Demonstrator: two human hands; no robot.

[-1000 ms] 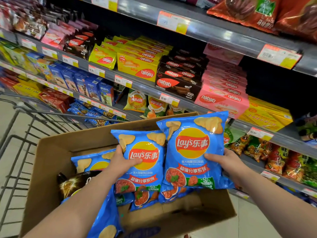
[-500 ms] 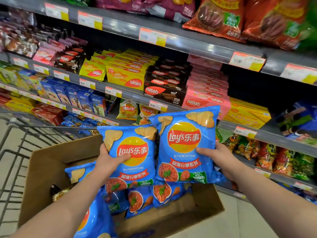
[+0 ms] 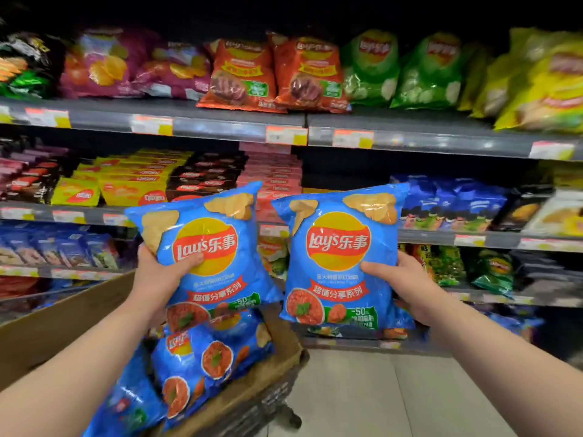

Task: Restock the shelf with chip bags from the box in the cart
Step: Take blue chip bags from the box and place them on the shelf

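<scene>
I hold two blue Lay's chip bags upright in front of the shelves. My left hand (image 3: 157, 272) grips the left bag (image 3: 202, 244) at its left edge, thumb on the logo. My right hand (image 3: 400, 285) grips the right bag (image 3: 340, 257) at its right edge. Both bags hang above the open cardboard box (image 3: 63, 323) in the cart, and there is a gap between them. Several more blue bags (image 3: 205, 357) lie in the box below. The top shelf (image 3: 220, 124) carries purple, orange, green and yellow chip bags.
Middle shelves hold wafer boxes (image 3: 132, 181) and pink packs (image 3: 271, 171); dark blue bags (image 3: 451, 200) stand at the right. Lower shelves carry small snack packs (image 3: 441, 266). The dark cart frame (image 3: 271, 402) sits under the box. Pale floor tiles (image 3: 378, 395) lie at the lower right.
Both hands have lifted their bags higher and apart, away from the box. The view has tilted up, so the top shelf of chip bags now shows.
</scene>
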